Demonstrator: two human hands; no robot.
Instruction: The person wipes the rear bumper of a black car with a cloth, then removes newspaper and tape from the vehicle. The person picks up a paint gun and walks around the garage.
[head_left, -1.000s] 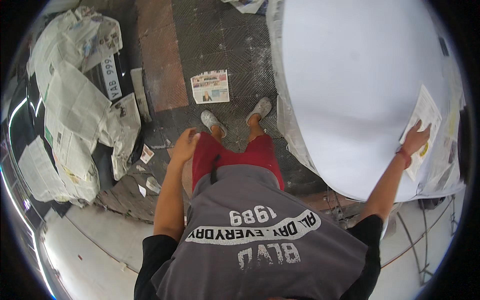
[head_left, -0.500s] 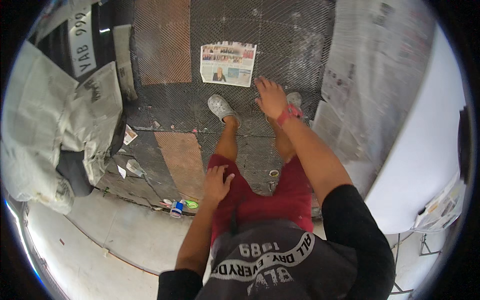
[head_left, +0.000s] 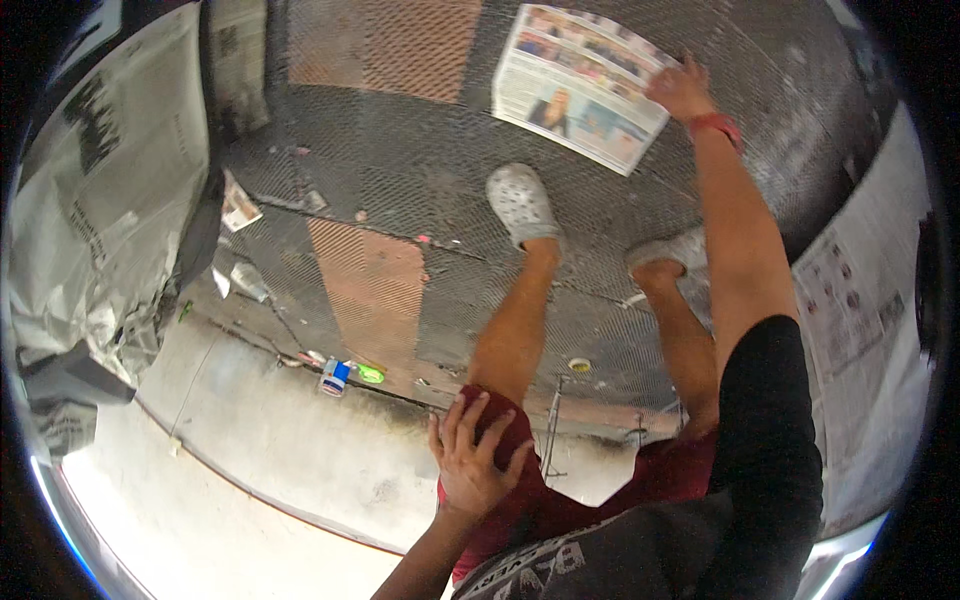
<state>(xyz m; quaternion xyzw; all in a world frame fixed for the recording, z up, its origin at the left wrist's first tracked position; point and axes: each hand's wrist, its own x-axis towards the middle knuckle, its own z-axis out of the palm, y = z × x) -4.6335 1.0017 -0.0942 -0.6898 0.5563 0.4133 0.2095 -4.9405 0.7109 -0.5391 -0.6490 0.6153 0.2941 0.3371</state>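
Observation:
A printed newspaper sheet point(head_left: 575, 90) with colour pictures is ahead of my feet, above the dark ribbed matting. My right hand point(head_left: 684, 92), a red watch or band on its wrist, is at the sheet's right edge with fingers closed on it; the fingertips are slightly blurred. My left hand point(head_left: 478, 458) rests on my left knee over the dark red shorts, its fingers spread and holding nothing. Below the sheet is my left foot in a light grey clog point(head_left: 522, 205); the other clog point(head_left: 665, 250) is farther right, partly behind my right forearm.
Newspaper-covered objects stand at the left point(head_left: 120, 180) and right point(head_left: 850, 300). A blue and white item point(head_left: 335, 377) and a bright green item point(head_left: 370, 373) lie near the mat's edge. A small tape roll point(head_left: 579, 365) is between my legs. Paper scraps point(head_left: 239, 205) lie at left.
My body has bent lower and the view has turned. My right hand has moved from beside the newspaper sheet onto its right edge. My left hand has stayed on my leg, its fingers more spread.

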